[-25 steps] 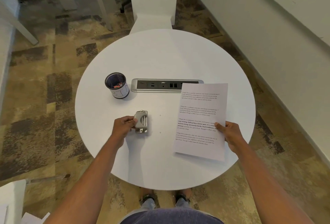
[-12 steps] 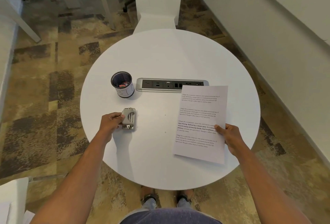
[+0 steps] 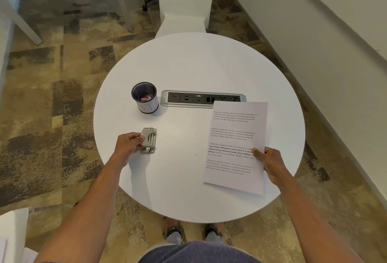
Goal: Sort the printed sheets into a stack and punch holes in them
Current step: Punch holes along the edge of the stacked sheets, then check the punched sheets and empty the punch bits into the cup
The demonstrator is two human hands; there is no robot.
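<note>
The round white table (image 3: 188,63) is bare across its far half and through the middle between my hands. At its left edge my left hand (image 3: 127,144) curls closed on the grey hole punch (image 3: 149,140), and at lower right my right hand (image 3: 270,161) pinches the right edge of the printed sheets (image 3: 235,147), whose top corner overlaps the power strip (image 3: 202,98). Left of the strip, the black mesh pen cup (image 3: 145,97) holds small red bits at the bottom.
</note>
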